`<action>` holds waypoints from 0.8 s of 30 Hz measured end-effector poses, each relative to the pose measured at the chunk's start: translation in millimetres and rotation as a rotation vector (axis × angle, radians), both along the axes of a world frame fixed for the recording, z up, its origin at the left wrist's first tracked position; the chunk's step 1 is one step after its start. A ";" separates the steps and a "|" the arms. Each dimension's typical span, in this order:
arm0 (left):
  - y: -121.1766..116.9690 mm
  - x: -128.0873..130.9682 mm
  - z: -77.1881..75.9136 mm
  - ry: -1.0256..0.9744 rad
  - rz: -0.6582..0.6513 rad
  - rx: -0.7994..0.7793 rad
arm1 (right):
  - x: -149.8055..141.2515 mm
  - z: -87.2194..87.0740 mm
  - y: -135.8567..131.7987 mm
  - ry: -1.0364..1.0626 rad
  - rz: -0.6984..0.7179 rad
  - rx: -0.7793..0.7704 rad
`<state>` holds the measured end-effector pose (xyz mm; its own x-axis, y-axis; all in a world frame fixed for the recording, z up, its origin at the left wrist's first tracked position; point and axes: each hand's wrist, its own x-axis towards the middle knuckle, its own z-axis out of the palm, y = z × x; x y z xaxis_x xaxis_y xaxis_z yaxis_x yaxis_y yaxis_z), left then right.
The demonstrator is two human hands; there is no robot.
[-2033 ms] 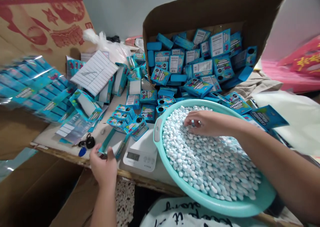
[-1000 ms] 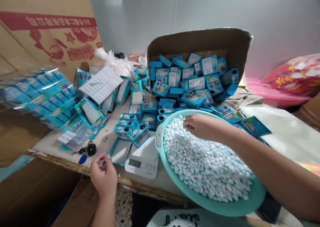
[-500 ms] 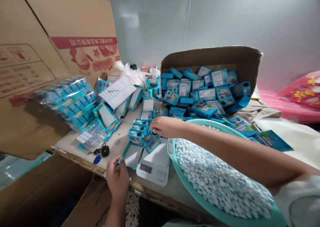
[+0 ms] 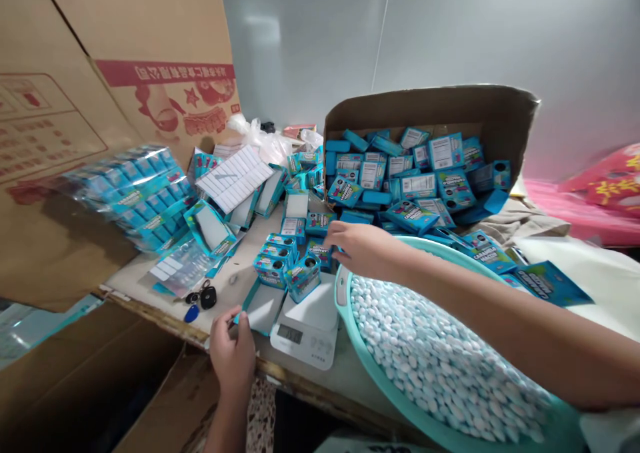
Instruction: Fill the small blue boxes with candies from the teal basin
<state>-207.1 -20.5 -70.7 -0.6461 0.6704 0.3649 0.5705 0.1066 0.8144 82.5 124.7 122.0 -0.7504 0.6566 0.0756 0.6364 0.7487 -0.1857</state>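
Observation:
My left hand (image 4: 233, 346) is closed in a pinch at the near-left rim of a shallow blue-edged display tray (image 4: 264, 308). Small blue candy boxes (image 4: 273, 266) stand in a row at the tray's far end. Just right of them, another candy box (image 4: 303, 277) leans at the left edge of a white digital scale (image 4: 305, 336). My right hand (image 4: 357, 248) reaches over the rim of a teal basin (image 4: 356, 326) of small white and pale-blue candies (image 4: 430, 346). Its fingers are slightly curled and apart, close beside a blue candy box (image 4: 319, 252) behind the scale.
A carton (image 4: 430, 110) on its side spills many blue candy boxes at the back. Film-wrapped boxes (image 4: 145, 200), empty trays (image 4: 210, 228) and keys (image 4: 207, 297) occupy the left. A tall carton (image 4: 165, 26) stands behind, and an open carton (image 4: 85, 373) below the table edge.
My right hand has moved right and slightly back, away from the candy box leaning at the scale. My left hand stays at the tray rim. The view has shifted slightly.

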 end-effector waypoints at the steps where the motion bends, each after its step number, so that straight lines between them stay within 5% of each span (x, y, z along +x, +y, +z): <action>1: 0.6 0.6 0.3 0.007 0.005 -0.001 | 11.8 2.0 -3.4 -0.075 -0.050 0.002; 4: 2.9 1.8 0.2 0.024 0.020 0.000 | 46.5 0.2 -12.8 -0.226 -0.099 -0.116; 9: 4.9 3.8 1.5 0.029 0.044 0.002 | 78.9 -18.5 -31.7 -0.186 -0.069 -0.285; 15: 4.5 5.2 3.9 0.036 0.040 -0.013 | 88.0 -32.4 -42.1 -0.164 -0.111 -0.328; 24: 0.9 4.1 2.1 0.032 -0.015 0.039 | 83.3 -28.0 -42.9 -0.202 -0.215 -0.365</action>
